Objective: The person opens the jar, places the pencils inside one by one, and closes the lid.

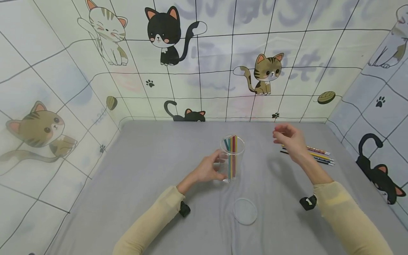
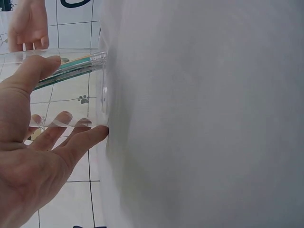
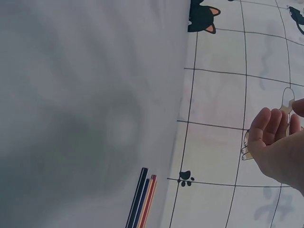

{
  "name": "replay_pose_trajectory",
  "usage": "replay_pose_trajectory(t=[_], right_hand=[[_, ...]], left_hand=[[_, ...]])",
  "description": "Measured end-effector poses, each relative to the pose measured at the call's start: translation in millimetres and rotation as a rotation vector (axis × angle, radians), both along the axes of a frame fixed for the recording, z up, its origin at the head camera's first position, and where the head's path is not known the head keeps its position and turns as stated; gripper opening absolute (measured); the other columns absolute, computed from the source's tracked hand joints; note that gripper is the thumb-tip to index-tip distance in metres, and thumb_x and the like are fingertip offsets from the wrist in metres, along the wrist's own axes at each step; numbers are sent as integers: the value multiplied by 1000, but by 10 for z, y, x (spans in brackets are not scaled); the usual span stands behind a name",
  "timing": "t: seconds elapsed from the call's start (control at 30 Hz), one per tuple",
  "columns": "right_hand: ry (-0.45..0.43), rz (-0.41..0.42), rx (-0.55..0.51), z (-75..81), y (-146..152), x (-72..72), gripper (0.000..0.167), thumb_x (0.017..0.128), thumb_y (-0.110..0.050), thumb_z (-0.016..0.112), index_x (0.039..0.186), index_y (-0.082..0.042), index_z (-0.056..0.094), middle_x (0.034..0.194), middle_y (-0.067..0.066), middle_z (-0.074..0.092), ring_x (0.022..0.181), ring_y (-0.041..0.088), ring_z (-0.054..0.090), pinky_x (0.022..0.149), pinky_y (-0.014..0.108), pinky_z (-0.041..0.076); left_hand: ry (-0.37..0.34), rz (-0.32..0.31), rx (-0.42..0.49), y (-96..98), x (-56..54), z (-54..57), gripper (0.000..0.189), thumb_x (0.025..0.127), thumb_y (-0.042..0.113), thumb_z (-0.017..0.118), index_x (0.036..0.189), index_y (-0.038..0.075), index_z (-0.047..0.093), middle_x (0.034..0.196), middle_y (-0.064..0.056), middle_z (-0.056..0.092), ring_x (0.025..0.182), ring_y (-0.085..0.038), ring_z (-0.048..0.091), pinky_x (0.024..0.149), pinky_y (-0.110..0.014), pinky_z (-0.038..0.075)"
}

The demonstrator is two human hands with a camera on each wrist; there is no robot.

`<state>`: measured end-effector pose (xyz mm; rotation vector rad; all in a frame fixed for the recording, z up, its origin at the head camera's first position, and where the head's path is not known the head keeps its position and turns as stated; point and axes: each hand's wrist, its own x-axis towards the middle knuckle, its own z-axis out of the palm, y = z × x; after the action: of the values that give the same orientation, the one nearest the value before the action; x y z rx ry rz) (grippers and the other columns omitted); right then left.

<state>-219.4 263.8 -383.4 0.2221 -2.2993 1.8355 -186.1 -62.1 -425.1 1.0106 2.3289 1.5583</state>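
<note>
A clear, tall jar point(image 1: 241, 163) stands upright on the table with several coloured pencils point(image 1: 234, 161) inside it. My left hand point(image 1: 206, 168) grips the jar from its left side. In the left wrist view, the thumb and fingers of that hand point(image 2: 35, 156) curl round the jar's lower part point(image 2: 59, 104). To the right, my right hand point(image 1: 291, 141) is raised above the table, its fingers loosely bent and nothing visible between them. Beside and partly behind it lie several more pencils point(image 1: 320, 156), also seen at the bottom of the right wrist view.
A clear round lid point(image 1: 245, 211) lies flat on the grey cloth-covered table point(image 1: 153, 152), nearer to me than the jar. Cat-patterned cloth walls point(image 1: 216, 81) close in the back and both sides. A black band device point(image 1: 308, 203) is on the right wrist.
</note>
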Motion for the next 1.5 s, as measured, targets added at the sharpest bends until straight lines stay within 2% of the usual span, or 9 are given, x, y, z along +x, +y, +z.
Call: replay_pose_trajectory(t=[0.13, 0.37, 0.47, 0.8, 1.1, 1.2, 1.27, 1.43, 1.5], right_hand=[[15, -38, 71, -43, 57, 10, 14, 96, -5, 63, 109, -4, 59, 101, -1, 59, 89, 10, 61, 73, 17, 55], [13, -132, 173, -156, 189, 8, 23, 94, -6, 66, 113, 2, 56, 102, -2, 60, 91, 4, 59, 71, 12, 51], [20, -162, 208, -192, 232, 3, 23, 94, -7, 66, 113, 1, 56, 105, 3, 59, 93, 4, 57, 70, 11, 50], [-18, -209, 236, -303, 378, -48, 27, 94, -10, 67, 116, 3, 57, 105, 3, 59, 94, 6, 53, 67, 11, 47], [-54, -178, 336, -336, 527, -74, 30, 97, -13, 66, 120, 3, 55, 115, 15, 58, 95, 9, 53, 69, 12, 46], [-59, -159, 343, -354, 564, -93, 30, 96, -8, 66, 120, 6, 54, 113, 15, 59, 92, 7, 54, 68, 11, 46], [-62, -147, 347, -370, 589, -105, 30, 95, -6, 65, 120, 7, 54, 112, 15, 59, 91, 7, 55, 68, 11, 47], [-55, -115, 324, -431, 677, -148, 28, 93, -1, 67, 116, 9, 55, 103, 7, 62, 85, 2, 57, 67, 12, 47], [-49, -104, 317, -450, 709, -160, 26, 92, 0, 67, 113, 9, 56, 99, 2, 63, 82, -1, 57, 66, 12, 47]], left_hand=[[1, 4, -13, -5, 4, 2, 76, 73, -11, 79, 139, 2, 43, 131, -21, 58, 121, -42, 57, 95, -43, 53], [14, 3, -12, 19, -188, -351, 85, 73, -8, 82, 145, 6, 39, 136, -20, 56, 123, -41, 56, 95, -47, 52], [19, 4, -18, 10, -221, -394, 87, 73, -5, 83, 146, 10, 39, 136, -16, 57, 123, -37, 57, 95, -43, 53], [0, 5, -28, -8, -213, -373, 85, 73, -2, 83, 145, 15, 41, 135, -11, 59, 123, -31, 58, 94, -33, 52], [5, -2, -20, 11, -219, -386, 87, 73, -7, 82, 147, 8, 38, 137, -18, 57, 123, -40, 56, 95, -47, 52], [4, -8, -28, -3, -122, -212, 83, 74, -9, 80, 144, 3, 38, 135, -21, 57, 123, -42, 56, 95, -48, 52], [-1, -3, -41, -7, -124, -205, 83, 74, -7, 81, 145, 5, 39, 135, -18, 58, 123, -39, 57, 95, -43, 53], [-3, 15, -51, -2, -218, -371, 87, 74, -1, 84, 146, 15, 39, 135, -9, 59, 123, -29, 58, 94, -32, 53], [2, 13, -44, -1, -215, -368, 86, 74, -1, 84, 146, 14, 40, 134, -9, 60, 122, -31, 58, 93, -35, 53]])
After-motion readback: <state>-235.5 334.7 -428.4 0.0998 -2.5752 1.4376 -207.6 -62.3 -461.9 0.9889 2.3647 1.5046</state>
